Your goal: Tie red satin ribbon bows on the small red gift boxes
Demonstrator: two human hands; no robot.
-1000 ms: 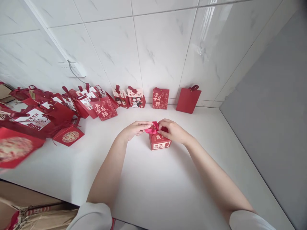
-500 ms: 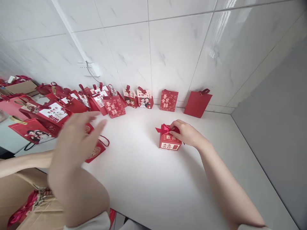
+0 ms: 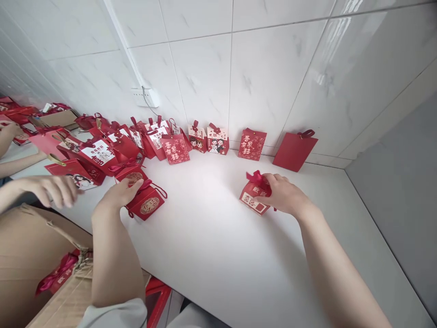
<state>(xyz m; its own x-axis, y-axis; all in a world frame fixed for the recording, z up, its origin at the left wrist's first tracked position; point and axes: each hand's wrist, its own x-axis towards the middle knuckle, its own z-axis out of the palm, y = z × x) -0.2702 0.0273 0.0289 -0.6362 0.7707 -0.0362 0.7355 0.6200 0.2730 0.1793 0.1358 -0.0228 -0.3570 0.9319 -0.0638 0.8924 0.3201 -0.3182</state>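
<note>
My right hand [image 3: 282, 193] grips a small red gift box [image 3: 251, 191] topped with a dark pink ribbon bow. Its thumb presses the white-panelled front and its fingers lie over the far side; the box looks turned at an angle on the table. At the left, my left hand [image 3: 119, 196] is closed at the top of a red gift box [image 3: 147, 205] with a round gold emblem and a cord handle. A second box with a gold emblem [image 3: 134, 175] lies right behind it, partly covered by my fingers.
Along the tiled wall stand red gift bags [image 3: 251, 145], a plain red one [image 3: 295, 150] at the right. Several more bags [image 3: 97, 152] crowd the left. Another person's hand [image 3: 51, 189] hovers above an open cardboard carton [image 3: 30, 255] beside the table. A wall socket [image 3: 145, 97] has a cable.
My left hand has come down onto the gold-emblem box. My right hand has turned the small box on the table. The view has shifted left, and the other person's hand now shows.
</note>
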